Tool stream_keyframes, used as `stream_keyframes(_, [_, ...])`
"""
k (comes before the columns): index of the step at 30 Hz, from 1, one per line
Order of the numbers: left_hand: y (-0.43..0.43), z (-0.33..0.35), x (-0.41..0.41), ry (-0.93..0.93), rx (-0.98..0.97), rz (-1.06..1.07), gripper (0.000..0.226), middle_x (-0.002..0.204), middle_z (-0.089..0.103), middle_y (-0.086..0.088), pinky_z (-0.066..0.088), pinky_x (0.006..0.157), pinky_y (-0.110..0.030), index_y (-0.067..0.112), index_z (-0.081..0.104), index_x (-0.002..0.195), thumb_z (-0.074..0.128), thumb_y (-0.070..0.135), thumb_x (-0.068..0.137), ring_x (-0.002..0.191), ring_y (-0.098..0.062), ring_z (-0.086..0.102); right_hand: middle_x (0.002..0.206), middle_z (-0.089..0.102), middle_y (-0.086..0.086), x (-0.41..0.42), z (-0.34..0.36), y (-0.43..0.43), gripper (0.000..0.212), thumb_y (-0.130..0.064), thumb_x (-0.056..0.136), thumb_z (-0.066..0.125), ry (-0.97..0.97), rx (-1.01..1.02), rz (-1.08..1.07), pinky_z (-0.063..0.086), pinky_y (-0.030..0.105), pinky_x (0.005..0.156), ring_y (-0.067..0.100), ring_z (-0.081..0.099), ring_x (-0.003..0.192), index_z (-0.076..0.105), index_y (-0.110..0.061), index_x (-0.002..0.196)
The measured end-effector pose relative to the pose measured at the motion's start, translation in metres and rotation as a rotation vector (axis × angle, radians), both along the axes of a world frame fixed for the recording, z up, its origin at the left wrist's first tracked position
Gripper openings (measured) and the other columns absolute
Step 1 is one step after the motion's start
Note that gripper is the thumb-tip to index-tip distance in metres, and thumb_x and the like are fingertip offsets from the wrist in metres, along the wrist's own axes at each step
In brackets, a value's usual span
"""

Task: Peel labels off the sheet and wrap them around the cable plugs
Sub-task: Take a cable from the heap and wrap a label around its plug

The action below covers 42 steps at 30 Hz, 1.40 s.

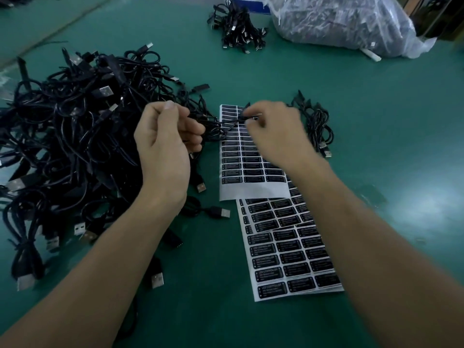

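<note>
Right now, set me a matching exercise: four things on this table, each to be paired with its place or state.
Things: 1 cable pile; 2 plastic bag; 3 label sheets; 4 left hand.
Places or states: A far end, right; B middle, near side; C left side; D grips a cable.
Pairs: 1-C, 2-A, 3-B, 4-D.

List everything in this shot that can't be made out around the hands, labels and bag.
Head view:
- Right hand: motion-blurred; it pinches the cable plug, but whether a label is there is unclear.
- Left hand: its curled fingers hide part of the cable it grips.
- Label sheets: small print too small to read.
- Plastic bag: cut off by the top edge; contents blurred.
</note>
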<state>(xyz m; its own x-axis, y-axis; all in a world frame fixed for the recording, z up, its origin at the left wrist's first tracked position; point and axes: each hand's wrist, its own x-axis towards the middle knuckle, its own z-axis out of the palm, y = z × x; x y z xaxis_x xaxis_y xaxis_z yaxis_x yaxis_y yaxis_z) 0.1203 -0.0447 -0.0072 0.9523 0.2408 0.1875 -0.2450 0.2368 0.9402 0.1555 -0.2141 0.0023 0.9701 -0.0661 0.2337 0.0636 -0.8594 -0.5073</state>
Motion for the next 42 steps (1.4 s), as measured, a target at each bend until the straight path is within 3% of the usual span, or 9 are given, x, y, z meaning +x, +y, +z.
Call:
stream_keyframes(4, [0.000, -0.001, 0.001, -0.007, 0.004, 0.010, 0.030, 0.061, 0.063, 0.006, 0.046, 0.057, -0.025, 0.015, 0.054, 0.082, 0.039, 0.014, 0.108, 0.058, -0.009, 0.055, 0.140, 0.057, 0.010, 0.017, -0.012, 0.033, 0.045, -0.022, 0.103, 0.046, 0.163, -0.082, 0.079, 0.048, 0.037, 0.085, 0.029, 0.061, 0.109, 0.044, -0.028, 0.148])
stream_keyframes(11, [-0.001, -0.002, 0.001, -0.026, 0.045, 0.019, 0.031, 0.060, 0.062, 0.007, 0.046, 0.056, -0.024, 0.016, 0.056, 0.079, 0.041, 0.012, 0.106, 0.058, -0.008, 0.055, 0.113, 0.064, 0.010, 0.031, -0.018, 0.044, 0.020, -0.019, 0.100, 0.056, 0.091, -0.130, -0.011, 0.043, 0.033, 0.071, 0.025, 0.054, 0.088, 0.065, -0.017, 0.118])
stream_keyframes(17, [-0.002, -0.004, -0.001, -0.042, 0.096, 0.019, 0.031, 0.061, 0.062, 0.005, 0.046, 0.056, -0.023, 0.016, 0.057, 0.079, 0.042, 0.010, 0.106, 0.058, -0.008, 0.056, 0.116, 0.055, 0.006, 0.028, -0.006, 0.040, 0.016, -0.025, 0.100, 0.059, 0.034, -0.214, 0.052, 0.043, 0.037, 0.081, 0.026, 0.055, 0.108, 0.066, -0.014, 0.110])
stream_keyframes(25, [-0.002, -0.003, -0.003, 0.014, 0.060, -0.099, 0.034, 0.063, 0.069, -0.006, 0.052, 0.050, -0.027, 0.008, 0.066, 0.081, 0.051, 0.027, 0.105, 0.052, -0.018, 0.064, 0.095, 0.052, -0.007, -0.015, 0.027, 0.028, 0.010, -0.021, 0.096, 0.063, -0.244, 0.176, 0.203, 0.035, 0.007, 0.075, -0.005, 0.046, 0.078, 0.056, -0.025, 0.090])
stream_keyframes(29, [-0.006, -0.004, -0.008, 0.017, 0.215, -0.260, 0.042, 0.067, 0.072, -0.010, 0.054, 0.050, -0.028, 0.010, 0.071, 0.086, 0.063, 0.051, 0.092, 0.054, -0.024, 0.070, 0.090, 0.062, -0.004, -0.043, 0.027, 0.012, 0.007, -0.026, 0.098, 0.060, -0.238, 0.027, 0.286, 0.038, 0.024, 0.070, 0.002, 0.047, 0.073, 0.060, -0.019, 0.095])
stream_keyframes(32, [-0.008, -0.005, -0.009, -0.004, 0.331, -0.245, 0.045, 0.059, 0.069, -0.006, 0.049, 0.043, -0.024, 0.009, 0.070, 0.074, 0.061, 0.046, 0.096, 0.044, -0.019, 0.065, 0.082, 0.064, -0.011, -0.059, 0.012, 0.003, 0.009, -0.034, 0.096, 0.061, -0.259, -0.055, 0.325, 0.033, 0.031, 0.076, 0.011, 0.041, 0.082, 0.065, -0.027, 0.100])
stream_keyframes(36, [-0.006, -0.006, -0.006, 0.048, 0.254, -0.208, 0.034, 0.055, 0.066, -0.001, 0.046, 0.040, -0.021, 0.010, 0.067, 0.076, 0.057, 0.028, 0.103, 0.039, -0.011, 0.057, 0.074, 0.062, -0.020, -0.068, -0.007, -0.010, 0.006, -0.035, 0.090, 0.071, -0.225, 0.211, 0.284, 0.038, 0.025, 0.079, 0.007, 0.051, 0.083, 0.068, -0.038, 0.086])
stream_keyframes(39, [-0.007, -0.007, -0.005, 0.067, 0.201, -0.219, 0.029, 0.059, 0.069, -0.001, 0.050, 0.044, -0.022, 0.011, 0.068, 0.082, 0.057, 0.028, 0.103, 0.045, -0.011, 0.061, 0.078, 0.069, -0.013, -0.066, -0.011, -0.023, 0.008, -0.024, 0.090, 0.074, -0.086, 0.465, 0.299, 0.050, 0.024, 0.069, 0.002, 0.059, 0.073, 0.072, -0.031, 0.089])
stream_keyframes(42, [-0.007, -0.007, -0.004, 0.071, 0.149, -0.201, 0.029, 0.062, 0.070, -0.002, 0.052, 0.047, -0.022, 0.010, 0.067, 0.084, 0.055, 0.028, 0.104, 0.049, -0.012, 0.064, 0.082, 0.072, -0.008, -0.068, -0.013, -0.028, 0.006, -0.024, 0.087, 0.074, -0.013, 0.522, 0.320, 0.056, 0.025, 0.073, 0.010, 0.065, 0.075, 0.073, -0.025, 0.093])
